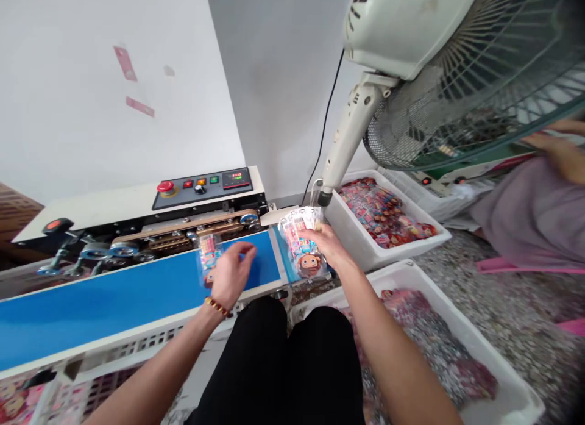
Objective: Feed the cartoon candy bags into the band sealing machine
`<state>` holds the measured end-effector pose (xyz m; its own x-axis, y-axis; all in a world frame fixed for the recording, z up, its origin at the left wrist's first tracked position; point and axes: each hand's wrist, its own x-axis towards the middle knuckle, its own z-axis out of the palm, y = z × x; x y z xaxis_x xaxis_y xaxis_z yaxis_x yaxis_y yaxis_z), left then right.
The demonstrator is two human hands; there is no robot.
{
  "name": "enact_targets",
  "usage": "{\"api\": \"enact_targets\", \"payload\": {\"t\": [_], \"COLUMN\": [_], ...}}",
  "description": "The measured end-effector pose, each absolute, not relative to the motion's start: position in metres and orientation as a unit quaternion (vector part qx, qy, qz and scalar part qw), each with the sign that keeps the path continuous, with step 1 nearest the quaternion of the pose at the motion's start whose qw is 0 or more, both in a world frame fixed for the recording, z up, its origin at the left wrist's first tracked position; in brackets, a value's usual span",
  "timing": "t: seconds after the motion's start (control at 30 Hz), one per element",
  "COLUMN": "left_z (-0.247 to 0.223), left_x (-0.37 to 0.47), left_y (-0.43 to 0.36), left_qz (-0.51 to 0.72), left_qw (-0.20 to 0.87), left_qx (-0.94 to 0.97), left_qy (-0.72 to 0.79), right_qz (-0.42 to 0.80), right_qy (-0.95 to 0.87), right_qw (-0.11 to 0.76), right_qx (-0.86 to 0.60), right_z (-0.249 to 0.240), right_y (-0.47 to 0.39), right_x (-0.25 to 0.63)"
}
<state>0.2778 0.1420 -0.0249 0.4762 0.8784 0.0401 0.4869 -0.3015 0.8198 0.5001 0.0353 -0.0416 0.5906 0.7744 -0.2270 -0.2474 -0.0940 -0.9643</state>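
My left hand, with a beaded bracelet at the wrist, is over the blue conveyor belt. Its fingers are loosely bent, and nothing shows between them. Just left of it, a clear printed packet lies on the belt with its upper end at the sealing machine's rollers; the hand overlaps its lower right edge. On the small ledge at the belt's right end, my right hand grips a fanned stack of clear packets printed with a cartoon face. Its fingers lie across the top packet, and the thumb is hidden.
The sealing machine's control panel has a red stop button. A large fan stands at the right. White bins hold many packets, one bin beside my legs. Another person's sleeve shows at far right.
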Motion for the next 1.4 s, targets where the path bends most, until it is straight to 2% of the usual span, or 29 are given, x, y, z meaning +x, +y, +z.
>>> {"api": "enact_targets", "payload": {"t": [0.07,0.13,0.23,0.33,0.6,0.77,0.87,0.93,0.97,1.1,1.2,1.3,1.4], "left_z": [-0.028,-0.031,-0.035,-0.035,-0.032,-0.024,-0.020,-0.021,-0.022,-0.027,-0.030,-0.030,-0.029], "left_x": [0.309,0.338,0.360,0.359,0.339,0.294,0.267,0.263,0.268,0.316,0.353,0.367,0.362], "left_y": [0.134,0.131,0.135,0.146,0.196,0.214,0.205,0.189,0.179,0.144,0.134,0.140,0.153], "left_qz": [0.185,0.178,0.223,0.241,0.193,0.141,0.210,0.266,0.268,0.209,0.216,0.243,0.240], "left_qw": [0.515,0.588,0.639,0.644,0.538,0.410,0.276,0.247,0.274,0.489,0.594,0.626,0.610], "left_qx": [0.727,0.673,0.601,0.573,0.636,0.714,0.733,0.742,0.753,0.741,0.668,0.619,0.610], "left_qy": [0.415,0.412,0.425,0.446,0.519,0.551,0.586,0.564,0.535,0.410,0.394,0.408,0.445], "right_qz": [0.388,0.382,0.382,0.366,0.372,0.397,0.405,0.402,0.398,0.374,0.366,0.369,0.374], "right_qy": [-0.229,-0.236,-0.239,-0.234,-0.205,-0.204,-0.217,-0.237,-0.248,-0.276,-0.287,-0.288,-0.275], "right_qw": [0.636,0.628,0.620,0.638,0.648,0.647,0.644,0.635,0.629,0.610,0.610,0.617,0.627], "right_qx": [-0.627,-0.635,-0.642,-0.636,-0.633,-0.618,-0.611,-0.616,-0.620,-0.641,-0.641,-0.633,-0.625], "right_z": [-0.044,-0.045,-0.046,-0.047,-0.048,-0.047,-0.044,-0.041,-0.040,-0.039,-0.040,-0.040,-0.042], "right_y": [0.035,0.035,0.035,0.037,0.040,0.040,0.041,0.042,0.042,0.044,0.045,0.046,0.045], "right_x": [0.501,0.502,0.501,0.500,0.497,0.498,0.499,0.499,0.499,0.497,0.495,0.495,0.497]}}
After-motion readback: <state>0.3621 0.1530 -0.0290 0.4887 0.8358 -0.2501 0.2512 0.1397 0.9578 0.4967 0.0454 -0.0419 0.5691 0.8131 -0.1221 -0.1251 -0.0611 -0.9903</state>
